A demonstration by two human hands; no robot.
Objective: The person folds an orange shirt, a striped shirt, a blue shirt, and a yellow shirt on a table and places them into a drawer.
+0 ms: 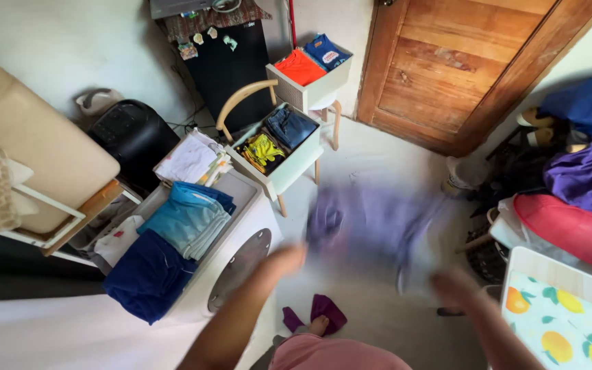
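The lilac garment (pixel 371 226), blurred in the air just right of the white chair (pixel 289 164), looks to me light, soft and limp, best taken by its edges; if my left hand (pixel 286 260) and right hand (pixel 450 284) pinch it, I cannot tell.

The garment (pixel 371 226) reads as soft matt lilac cloth, blurred. The door (pixel 467 62) is varnished wood with visible grain. Folded clothes (pixel 186 219) are matt cotton-like fabric; the drawers (pixel 289 171) look smooth white.
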